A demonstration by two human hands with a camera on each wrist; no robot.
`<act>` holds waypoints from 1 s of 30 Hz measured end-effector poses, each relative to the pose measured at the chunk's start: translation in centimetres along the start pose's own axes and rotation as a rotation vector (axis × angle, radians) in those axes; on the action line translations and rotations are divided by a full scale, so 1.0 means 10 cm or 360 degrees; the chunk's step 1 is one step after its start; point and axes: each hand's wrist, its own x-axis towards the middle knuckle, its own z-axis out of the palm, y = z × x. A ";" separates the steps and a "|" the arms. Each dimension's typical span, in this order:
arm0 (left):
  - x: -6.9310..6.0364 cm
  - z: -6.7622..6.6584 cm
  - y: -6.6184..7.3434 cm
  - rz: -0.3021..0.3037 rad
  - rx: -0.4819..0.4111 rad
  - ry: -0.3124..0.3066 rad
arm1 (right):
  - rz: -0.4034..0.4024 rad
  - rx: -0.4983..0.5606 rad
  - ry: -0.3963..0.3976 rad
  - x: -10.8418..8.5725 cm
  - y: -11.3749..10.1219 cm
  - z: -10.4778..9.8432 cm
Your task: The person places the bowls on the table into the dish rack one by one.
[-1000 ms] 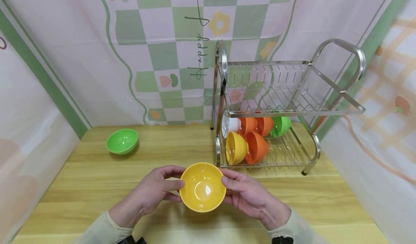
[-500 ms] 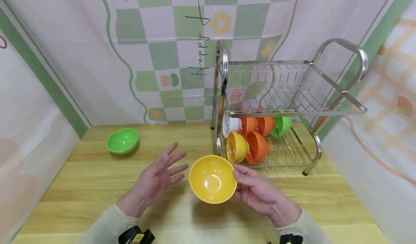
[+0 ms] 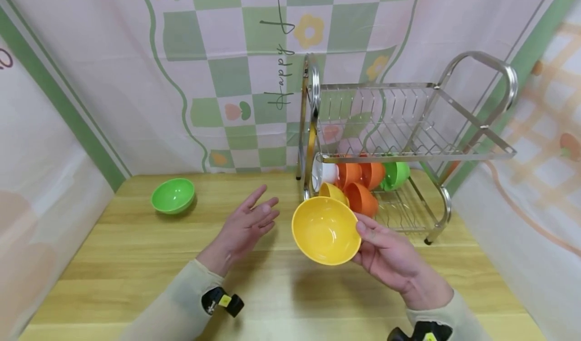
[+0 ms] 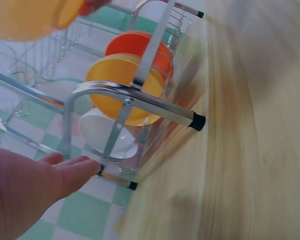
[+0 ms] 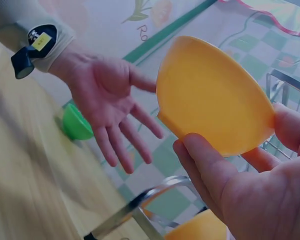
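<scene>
A yellow bowl (image 3: pixel 323 232) hangs above the table in front of the rack, its inside facing the head camera. My right hand (image 3: pixel 394 255) pinches its right rim, thumb inside and fingers behind; the right wrist view shows the fingers against the bowl's outer wall (image 5: pixel 210 100). To the bowl's left, my left hand (image 3: pixel 245 227) is held in the air with fingers extended, touching nothing. On the lower tier of the metal dish rack (image 3: pixel 422 158), a second yellow bowl (image 3: pixel 333 191), partly hidden by the held one, leans beside an orange bowl (image 3: pixel 361 200).
Behind them on the lower tier stand a white bowl (image 3: pixel 325 172), orange bowls (image 3: pixel 349 173) and a green bowl (image 3: pixel 396 174). Another green bowl (image 3: pixel 173 196) sits on the wooden table (image 3: pixel 136 260) at the back left. A patterned curtain (image 3: pixel 227 38) closes off the back.
My left hand has let go of the yellow bowl and opened, then moved a little right. My right hand has carried the bowl right and up toward the rack.
</scene>
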 end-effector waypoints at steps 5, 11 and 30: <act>0.17 0.04 -0.12 -0.0031 -0.0039 0.0044 | -0.0019 0.0014 -0.0014 -0.07 -0.07 -0.04; 0.31 0.05 -0.25 -0.0061 0.0006 0.0137 | -0.0002 0.0025 -0.0013 -0.11 -0.11 -0.06; 0.53 0.37 -0.43 -0.0054 0.0032 0.0240 | -0.0038 0.0117 -0.0046 -0.21 -0.19 -0.12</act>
